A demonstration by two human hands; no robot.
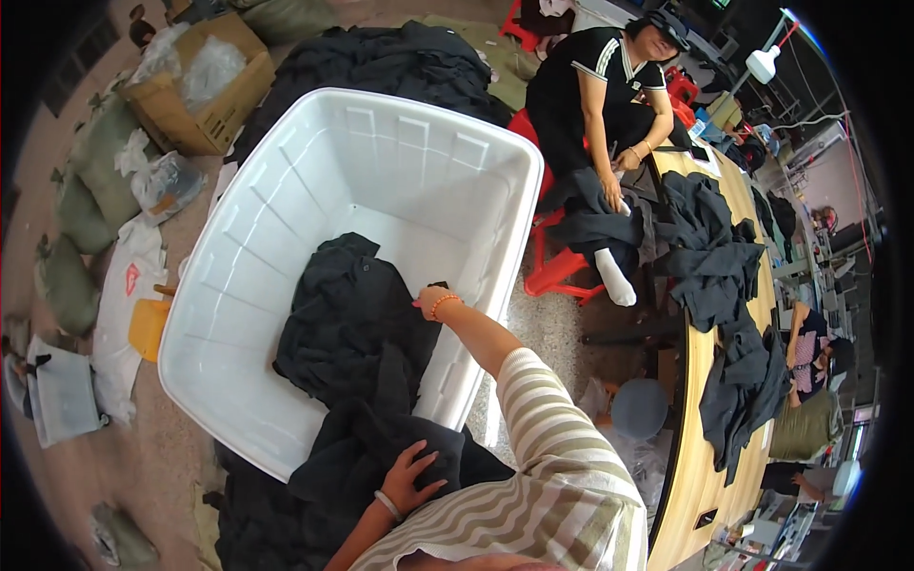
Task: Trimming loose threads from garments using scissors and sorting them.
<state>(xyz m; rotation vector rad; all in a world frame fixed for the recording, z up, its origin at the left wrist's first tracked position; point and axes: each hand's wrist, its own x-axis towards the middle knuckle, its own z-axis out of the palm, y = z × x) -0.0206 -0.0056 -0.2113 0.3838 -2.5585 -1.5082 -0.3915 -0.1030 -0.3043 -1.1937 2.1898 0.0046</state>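
A large white plastic tub (221, 285) stands before me with dark garments (333, 314) heaped inside. One dark garment (367, 438) drapes over the tub's near rim. My left hand (407, 485) lies on it, fingers spread against the cloth. Inside the tub, near its right wall, my right hand (438, 301) is closed at the edge of the dark cloth. A small dark bit of it pokes out beyond the fingers. Part of that grip is hidden by the hand itself.
More dark garments (381, 71) pile behind the tub. At the far right a person (590, 105) sits on a red stool (552, 271), handling dark cloth. A wooden table (700, 381) with dark garments runs along the right. Left are a cardboard box (205, 124) and green sacks (105, 152).
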